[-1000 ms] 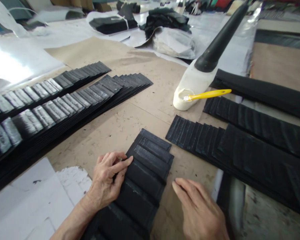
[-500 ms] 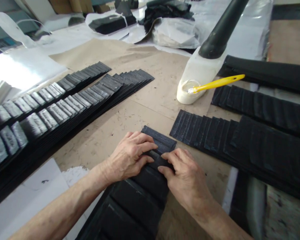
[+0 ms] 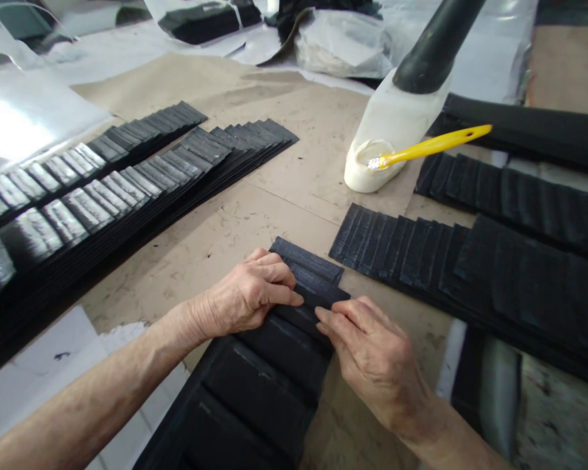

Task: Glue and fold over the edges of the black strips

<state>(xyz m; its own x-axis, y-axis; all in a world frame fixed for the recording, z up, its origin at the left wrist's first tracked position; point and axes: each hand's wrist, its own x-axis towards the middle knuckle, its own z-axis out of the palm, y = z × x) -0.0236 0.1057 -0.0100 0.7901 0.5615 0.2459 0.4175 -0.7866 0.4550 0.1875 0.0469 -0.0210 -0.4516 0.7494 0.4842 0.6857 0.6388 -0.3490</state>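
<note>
Overlapping black leather-like pieces (image 3: 259, 378) run in a row from the lower middle up between my hands. My left hand (image 3: 255, 290) is closed at the left side of one upper piece (image 3: 313, 290), its thumb and forefinger pinched on it. On the other side, my right hand (image 3: 367, 346) pinches the same piece's edge, thumb and fingertips pressed together. The fold or edge between the two hands is partly hidden by the fingers. Past them, the top end piece (image 3: 306, 258) lies flat on the brown board (image 3: 235, 228).
Beyond my right hand stands a white plastic container (image 3: 387, 124) with a cut opening and a yellow-handled brush (image 3: 436, 147) in it. Fanned black pieces lie in rows at left (image 3: 142, 179) and right (image 3: 396, 251). White paper (image 3: 44, 372) is at lower left.
My fingers have closed more tightly on the black piece, whose edge now sticks out at the right. The view has shifted slightly; the brush and container stay put.
</note>
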